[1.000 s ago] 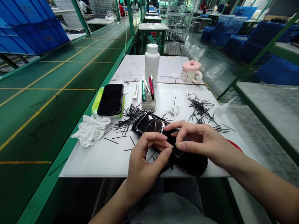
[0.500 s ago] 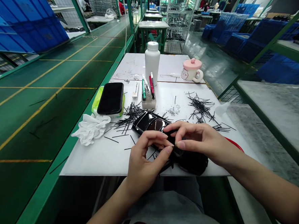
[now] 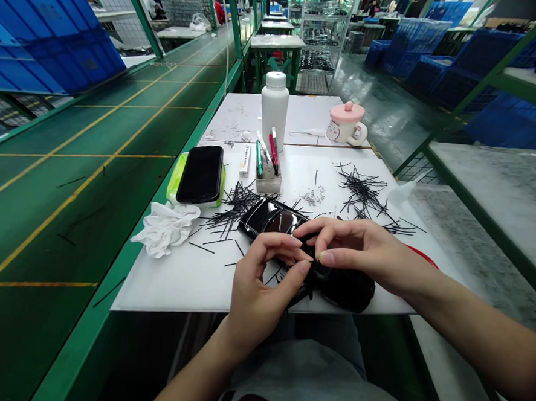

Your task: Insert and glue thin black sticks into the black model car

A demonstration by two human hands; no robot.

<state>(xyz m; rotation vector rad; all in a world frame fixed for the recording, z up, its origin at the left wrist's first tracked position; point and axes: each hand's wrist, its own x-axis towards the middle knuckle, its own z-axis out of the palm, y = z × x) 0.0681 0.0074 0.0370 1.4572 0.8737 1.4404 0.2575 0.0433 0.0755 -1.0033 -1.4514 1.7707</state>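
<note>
One white work board (image 3: 199, 293) bore one glossy black pair of sunglasses (image 3: 271, 219) near its front edge, pinched narrowly by the left hand (image 3: 262, 291) and right hand (image 3: 360, 248); beyond lay one phone (image 3: 200, 174), one white bottle (image 3: 274, 107), one pink-lidded mug (image 3: 348, 124), two heaps of black rods (image 3: 362, 191), and one small carton (image 3: 244, 160), its print unreadable.

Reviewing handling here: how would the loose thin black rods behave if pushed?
The thin black rods look straight and slender, so each is probably stiff and very light. On the smooth white board a single rod may roll or skid when pushed. Those lying crossed in heaps would likely shift together rather than singly.
</note>
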